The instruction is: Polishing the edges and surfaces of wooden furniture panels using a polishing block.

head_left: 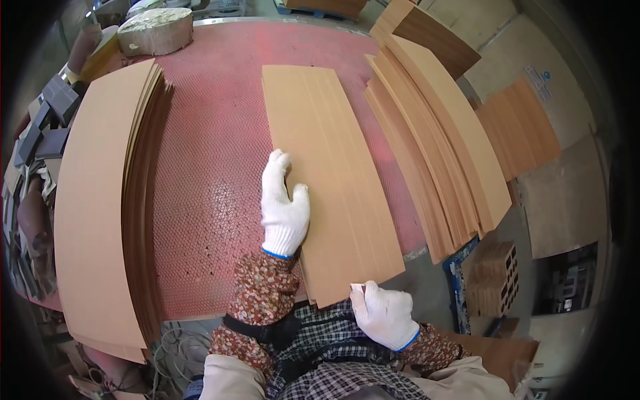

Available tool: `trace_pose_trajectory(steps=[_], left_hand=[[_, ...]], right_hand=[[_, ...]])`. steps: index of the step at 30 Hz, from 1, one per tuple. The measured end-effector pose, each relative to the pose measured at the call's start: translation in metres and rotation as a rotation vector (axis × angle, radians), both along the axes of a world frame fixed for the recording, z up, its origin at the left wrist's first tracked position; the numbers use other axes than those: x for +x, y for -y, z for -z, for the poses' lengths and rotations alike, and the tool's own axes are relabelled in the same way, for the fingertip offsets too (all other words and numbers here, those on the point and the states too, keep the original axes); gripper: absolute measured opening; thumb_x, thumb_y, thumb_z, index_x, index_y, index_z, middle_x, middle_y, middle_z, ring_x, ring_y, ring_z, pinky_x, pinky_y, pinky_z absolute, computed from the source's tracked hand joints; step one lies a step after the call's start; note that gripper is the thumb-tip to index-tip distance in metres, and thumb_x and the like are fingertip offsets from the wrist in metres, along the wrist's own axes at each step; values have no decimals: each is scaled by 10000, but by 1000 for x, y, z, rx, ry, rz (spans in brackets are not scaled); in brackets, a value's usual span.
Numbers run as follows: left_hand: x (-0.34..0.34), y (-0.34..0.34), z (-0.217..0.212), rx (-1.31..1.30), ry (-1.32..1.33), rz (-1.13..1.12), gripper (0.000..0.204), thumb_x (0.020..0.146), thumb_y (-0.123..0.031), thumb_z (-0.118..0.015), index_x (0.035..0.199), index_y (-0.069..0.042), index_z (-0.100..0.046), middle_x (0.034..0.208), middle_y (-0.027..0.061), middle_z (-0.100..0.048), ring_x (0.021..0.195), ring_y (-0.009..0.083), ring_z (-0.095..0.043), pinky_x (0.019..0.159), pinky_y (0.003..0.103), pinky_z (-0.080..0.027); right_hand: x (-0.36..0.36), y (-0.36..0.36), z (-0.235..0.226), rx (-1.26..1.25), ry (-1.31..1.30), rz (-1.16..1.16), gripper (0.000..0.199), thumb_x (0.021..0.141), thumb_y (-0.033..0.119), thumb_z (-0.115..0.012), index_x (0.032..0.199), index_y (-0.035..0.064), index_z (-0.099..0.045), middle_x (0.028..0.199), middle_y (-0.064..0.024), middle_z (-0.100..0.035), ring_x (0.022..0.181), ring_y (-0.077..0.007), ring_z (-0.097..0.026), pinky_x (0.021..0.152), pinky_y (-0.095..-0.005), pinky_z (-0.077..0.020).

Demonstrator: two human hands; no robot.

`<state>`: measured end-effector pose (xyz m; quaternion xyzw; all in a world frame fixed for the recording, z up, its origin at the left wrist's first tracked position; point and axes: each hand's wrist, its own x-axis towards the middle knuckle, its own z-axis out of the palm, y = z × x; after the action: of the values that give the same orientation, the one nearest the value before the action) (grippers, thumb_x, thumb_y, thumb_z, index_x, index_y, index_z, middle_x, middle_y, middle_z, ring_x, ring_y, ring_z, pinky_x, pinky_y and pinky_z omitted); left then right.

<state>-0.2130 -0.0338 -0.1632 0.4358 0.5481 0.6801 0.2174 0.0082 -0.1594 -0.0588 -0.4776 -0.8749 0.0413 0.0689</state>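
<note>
A long, thin wood-grain board point(340, 180) lies lengthwise in front of me, with at least one more board edge showing beneath its left side. My left hand point(285, 207), in a white knit glove with a blue cuff, rests at the board's left edge. Its thumb stands apart from the curved fingers, and nothing shows between them. At the board's near edge is my right hand point(387, 315), gloved the same way. Its fingers are pinched together; a small pale bit shows at the tips, too small to name.
The boards lie on a red, textured table point(207, 193). A tall stack of boards point(100, 200) stands left, another stack point(440, 140) right. A wrapped roll point(157, 32) sits at the far left corner. Beyond the right edge, a blue pallet point(460, 293) carries brown pieces with holes point(492, 280).
</note>
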Motion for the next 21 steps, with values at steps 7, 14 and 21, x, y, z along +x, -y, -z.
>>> trace_pose_trajectory(steps=[7, 14, 21], left_hand=[[5, 2, -7, -59, -59, -24, 662, 864, 174, -624, 1504, 68, -494, 1620, 243, -458, 1525, 360, -449, 1265, 434, -397], [3, 9, -16, -97, -29, -24, 644, 845, 156, -630, 1474, 71, -521, 1598, 273, -470, 1529, 406, -438, 1283, 445, -351], [4, 12, -23, -107, -54, -37, 641, 831, 157, -617, 1458, 61, -527, 1588, 284, -475, 1494, 420, -475, 1234, 453, -424]], right_hand=[[-63, -136, 2, 102, 142, -115, 267, 1071, 265, -553, 885, 90, -631, 760, -122, -726, 631, -310, -717, 497, -473, -529], [-157, -308, 14, -65, 183, 43, 424, 1086, 368, -419, 1154, 100, -740, 1140, -191, -787, 1044, -399, -763, 904, -570, -593], [-212, -421, 23, -39, 139, 39, 494, 1057, 394, -444, 1261, 66, -752, 1276, -219, -753, 1183, -440, -721, 1006, -573, -562]])
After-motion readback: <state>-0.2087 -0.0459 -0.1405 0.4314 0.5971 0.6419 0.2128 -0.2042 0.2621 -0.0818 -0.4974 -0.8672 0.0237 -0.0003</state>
